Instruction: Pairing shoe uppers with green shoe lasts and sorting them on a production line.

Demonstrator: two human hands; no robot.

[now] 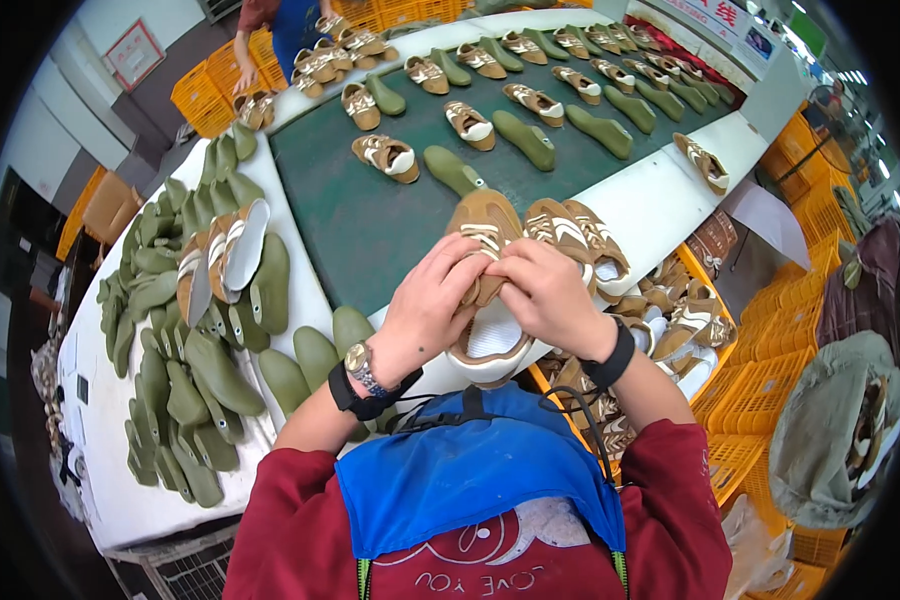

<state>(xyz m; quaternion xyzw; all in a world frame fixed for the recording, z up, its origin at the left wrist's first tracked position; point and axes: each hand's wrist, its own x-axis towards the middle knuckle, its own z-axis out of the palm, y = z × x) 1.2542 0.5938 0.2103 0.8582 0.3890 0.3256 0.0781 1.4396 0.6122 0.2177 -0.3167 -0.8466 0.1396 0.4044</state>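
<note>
A brown shoe upper with white laces is between my hands, its toe away from me and its pale-lined heel toward my body. My left hand grips its left side near the laces, fingers curled over the opening. From the other side my right hand pinches at the lace area, fingertips close to those of the left. What exactly the fingertips hold is partly hidden. Just past my right hand lie two similar brown uppers with white stripes. A green shoe last rests beyond the toe.
Rows of brown shoes and green lasts stand on the green conveyor belt. Piled lasts and several uppers cover the white table at left. A yellow crate of uppers sits at my right. Another person stands at the far left end.
</note>
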